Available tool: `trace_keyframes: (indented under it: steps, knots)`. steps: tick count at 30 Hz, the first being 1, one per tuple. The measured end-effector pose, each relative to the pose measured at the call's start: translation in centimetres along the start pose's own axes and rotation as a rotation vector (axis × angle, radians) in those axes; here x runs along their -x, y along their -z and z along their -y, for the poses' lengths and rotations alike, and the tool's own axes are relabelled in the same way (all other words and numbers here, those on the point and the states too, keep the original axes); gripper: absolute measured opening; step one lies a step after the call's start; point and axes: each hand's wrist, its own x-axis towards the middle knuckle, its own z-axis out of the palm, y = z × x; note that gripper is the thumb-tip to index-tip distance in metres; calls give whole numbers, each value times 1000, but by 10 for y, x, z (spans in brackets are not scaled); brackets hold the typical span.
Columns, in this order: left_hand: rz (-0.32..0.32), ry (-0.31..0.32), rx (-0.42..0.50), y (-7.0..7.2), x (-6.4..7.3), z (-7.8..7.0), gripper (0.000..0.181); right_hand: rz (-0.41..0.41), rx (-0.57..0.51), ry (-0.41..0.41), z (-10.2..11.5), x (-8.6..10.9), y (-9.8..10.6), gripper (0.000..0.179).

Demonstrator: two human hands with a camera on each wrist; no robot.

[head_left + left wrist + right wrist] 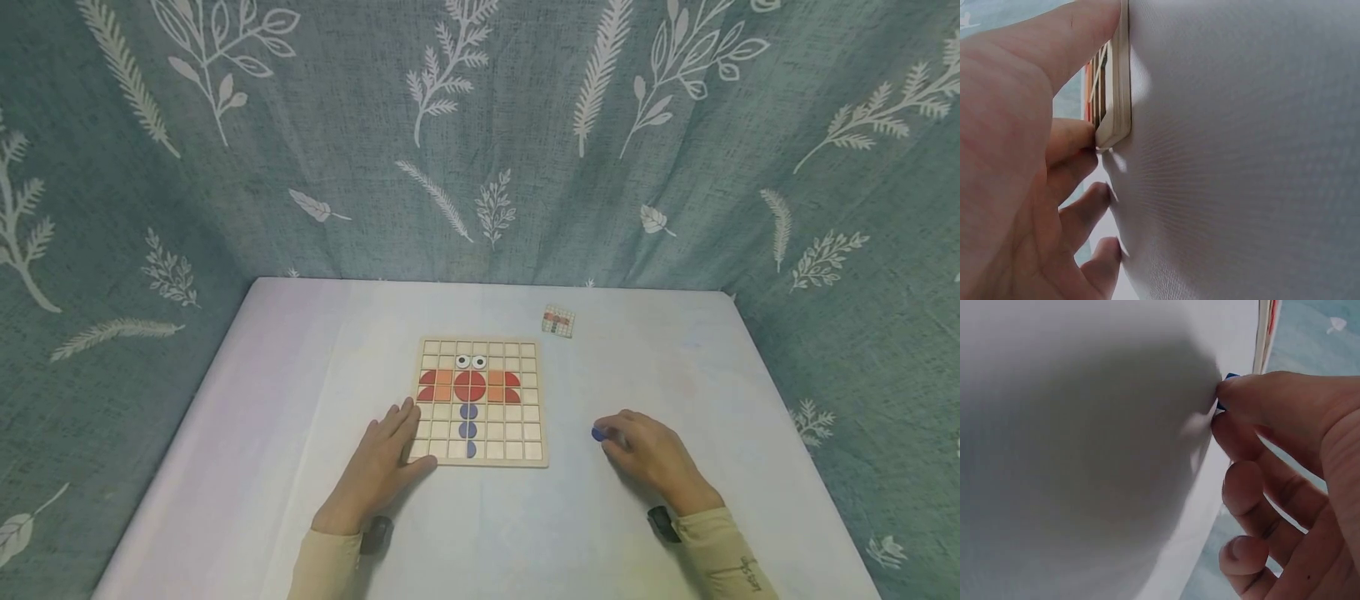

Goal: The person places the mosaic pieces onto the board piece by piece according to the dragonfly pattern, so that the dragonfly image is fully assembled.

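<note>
A wooden grid board (517, 433) lies flat on the white table, with red, orange and blue tiles and two eye tiles forming a figure. Down its lower middle runs a column of blue rounded pieces (468, 430); the lowest row shows only one on its right side. My left hand (378, 467) rests at the board's lower left corner, fingers straight along the edge and thumb on the near rim. Right of the board, my right hand (652, 454) pinches a small blue tile (597, 434) between thumb and forefinger, close to the tabletop. Most of that tile is hidden by the fingers.
A small pattern card (558, 321) showing a similar figure lies beyond the board's upper right corner. Leaf-printed green cloth (480, 208) hangs behind the table (300, 350) and along both sides. Each wrist carries a dark camera (663, 523).
</note>
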Motion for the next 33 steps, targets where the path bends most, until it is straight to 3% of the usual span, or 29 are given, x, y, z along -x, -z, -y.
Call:
trace_keyframes:
  steps: [7, 14, 33]
  knots:
    - [19, 14, 2, 0, 0, 2, 85, 24, -40, 54, 9, -4, -4, 31]
    - [19, 17, 12, -1, 0, 2, 84, 16, 27, 36, 7, -5, -3, 31]
    - [31, 30, 15, -1, 1, 3, 85, 30, 48, 44, 13, -14, -8, 22]
